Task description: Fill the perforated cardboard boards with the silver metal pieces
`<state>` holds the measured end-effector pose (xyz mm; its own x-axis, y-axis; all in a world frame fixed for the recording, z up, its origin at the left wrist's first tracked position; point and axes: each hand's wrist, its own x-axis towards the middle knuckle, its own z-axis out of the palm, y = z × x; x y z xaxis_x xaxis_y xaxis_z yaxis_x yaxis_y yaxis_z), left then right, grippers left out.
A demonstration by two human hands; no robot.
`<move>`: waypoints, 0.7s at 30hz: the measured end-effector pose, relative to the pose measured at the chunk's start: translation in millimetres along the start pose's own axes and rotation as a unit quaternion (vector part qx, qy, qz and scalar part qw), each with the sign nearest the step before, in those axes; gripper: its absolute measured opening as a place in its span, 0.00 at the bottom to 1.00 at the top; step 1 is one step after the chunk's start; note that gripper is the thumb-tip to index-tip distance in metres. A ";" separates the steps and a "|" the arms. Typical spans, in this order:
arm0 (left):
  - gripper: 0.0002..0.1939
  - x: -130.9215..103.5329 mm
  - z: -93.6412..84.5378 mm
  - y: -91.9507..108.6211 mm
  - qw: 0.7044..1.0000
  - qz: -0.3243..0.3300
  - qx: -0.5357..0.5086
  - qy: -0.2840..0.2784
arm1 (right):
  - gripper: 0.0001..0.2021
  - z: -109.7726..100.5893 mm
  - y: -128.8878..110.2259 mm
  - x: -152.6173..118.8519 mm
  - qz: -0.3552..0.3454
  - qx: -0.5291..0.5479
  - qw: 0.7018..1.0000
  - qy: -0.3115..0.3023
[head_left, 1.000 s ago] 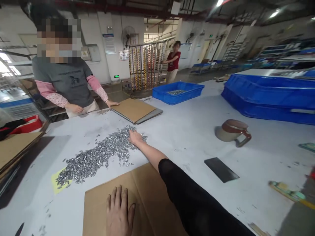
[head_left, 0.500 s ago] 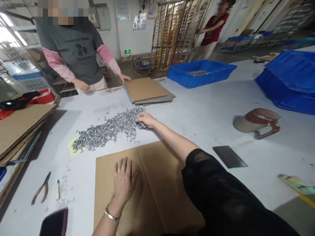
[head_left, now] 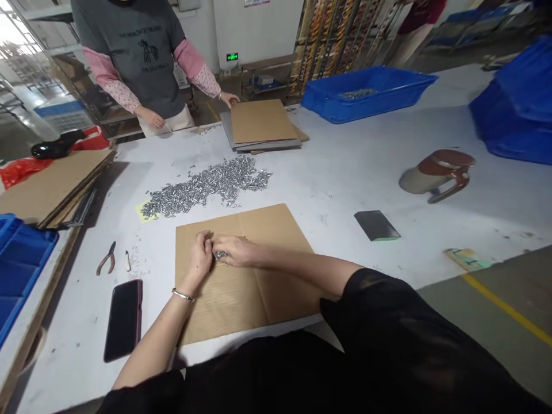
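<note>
My right hand (head_left: 237, 251) is closed round a handful of small silvery metal pieces (head_left: 221, 256), some showing under its fingers. Against its fingertips sits my left hand (head_left: 202, 256), with a bracelet on the wrist; its fingers are curled together, and what they hold is hidden. Both hands are low over a creased brown cardboard sheet (head_left: 280, 287). Beyond the sheet's far edge, a heap of the same metal pieces (head_left: 207, 187) spreads over the table, its left end on a yellow paper (head_left: 141, 214).
Pliers (head_left: 106, 259), a small white-handled tool (head_left: 127, 261) and a phone (head_left: 123, 320) lie at left. To the right are a dark block (head_left: 376, 225), a mug (head_left: 437, 171) and a blue tray (head_left: 366, 106). Across the table, a co-worker's hand (head_left: 228, 99) touches stacked boards (head_left: 263, 123).
My right hand has come back from the heap to the cardboard with metal pieces in it. My left hand, flat before, has curled and met it. The view has tipped downward.
</note>
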<state>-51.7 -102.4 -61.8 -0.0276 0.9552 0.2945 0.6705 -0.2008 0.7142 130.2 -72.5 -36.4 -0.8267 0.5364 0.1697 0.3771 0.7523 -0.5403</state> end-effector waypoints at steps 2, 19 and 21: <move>0.12 -18.5 -8.2 4.2 0.999 0.018 0.008 -0.028 | 0.10 -0.1 -8.8 -27.9 -0.076 -0.067 0.994 -0.035; 0.09 -107.4 -35.8 23.0 0.948 0.268 0.101 -0.136 | 0.16 12.6 10.4 -113.0 -0.020 -0.181 0.981 0.060; 0.11 -110.2 -47.6 17.8 0.958 0.258 0.092 -0.090 | 0.16 6.3 16.6 -119.4 0.000 -0.178 0.980 0.088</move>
<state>-72.0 -221.7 -51.3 0.4596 0.7651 0.4510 0.6807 -0.6296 0.3745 232.6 -126.5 -70.8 -0.7539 0.5705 0.3258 0.5249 0.8213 -0.2236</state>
